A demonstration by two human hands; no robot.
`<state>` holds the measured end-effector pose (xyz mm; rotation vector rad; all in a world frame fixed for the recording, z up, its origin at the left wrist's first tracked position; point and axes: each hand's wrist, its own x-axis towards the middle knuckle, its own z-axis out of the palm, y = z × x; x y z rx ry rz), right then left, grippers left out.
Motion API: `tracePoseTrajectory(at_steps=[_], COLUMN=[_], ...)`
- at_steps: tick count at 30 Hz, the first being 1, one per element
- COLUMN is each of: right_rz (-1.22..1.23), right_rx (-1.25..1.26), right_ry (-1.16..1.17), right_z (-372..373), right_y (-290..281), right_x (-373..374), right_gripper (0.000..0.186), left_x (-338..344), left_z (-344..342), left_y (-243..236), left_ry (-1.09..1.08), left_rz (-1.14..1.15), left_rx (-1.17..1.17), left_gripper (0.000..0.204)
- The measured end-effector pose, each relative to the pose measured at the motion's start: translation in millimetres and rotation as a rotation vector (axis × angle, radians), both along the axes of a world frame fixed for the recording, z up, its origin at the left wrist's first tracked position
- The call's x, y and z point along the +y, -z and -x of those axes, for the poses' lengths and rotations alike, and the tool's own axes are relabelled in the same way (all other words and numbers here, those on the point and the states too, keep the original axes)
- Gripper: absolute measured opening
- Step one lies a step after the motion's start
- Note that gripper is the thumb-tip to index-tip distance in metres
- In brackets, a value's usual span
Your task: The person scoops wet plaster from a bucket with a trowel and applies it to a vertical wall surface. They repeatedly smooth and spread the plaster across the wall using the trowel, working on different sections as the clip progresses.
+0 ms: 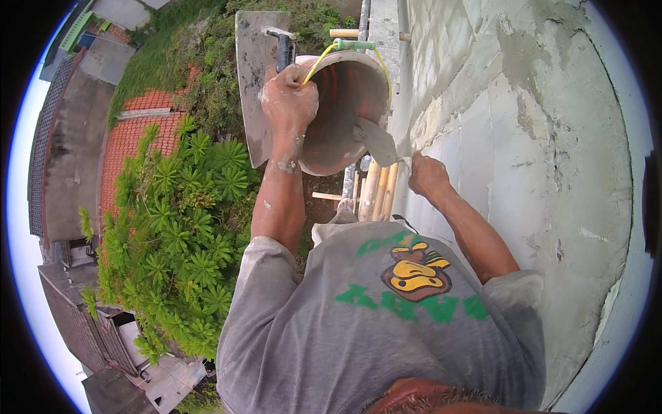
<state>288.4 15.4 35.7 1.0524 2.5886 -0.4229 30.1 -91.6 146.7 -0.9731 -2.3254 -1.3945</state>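
Note:
My left hand point(289, 103), smeared with mortar, is closed round the black handle of a flat grey plastering float point(249, 93). Beside its knuckles is a mortar-coated bucket point(345, 165), whose mouth faces me. The bucket's yellow handle with a green grip point(354, 45) passes by the fingers; whether they also hold it I cannot tell. In my right hand point(429, 174) is a trowel point(378, 143), its grey-coated blade reaching over the bucket's near right rim into the mouth. Some mortar clings inside the bucket; its bottom is in shadow.
A grey plastered wall point(510, 138) with rough, darker patches rises close on the right. Bamboo poles point(378, 190) and a narrow plank point(384, 27) of scaffolding lie below. Down on the left are a leafy tree point(193, 200), red roof tiles point(141, 138) and houses.

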Motion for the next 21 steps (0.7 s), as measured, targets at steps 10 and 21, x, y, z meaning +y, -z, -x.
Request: tracePoseTrajectory(at_steps=[10, 21], right_rz=[0.349, 0.751], right_rx=[0.096, 0.275], right_ry=[-0.114, -0.133], right_z=[17, 33], right_y=[13, 0], right_x=[-22, -52], right_gripper=[0.039, 0.04], left_x=[-14, -31], left_z=[3, 3], left_y=[-41, -59], left_ry=[0.054, 0.044], left_rz=[-0.117, -0.24], left_rx=[-0.202, -0.239], left_gripper=[0.013, 0.013])
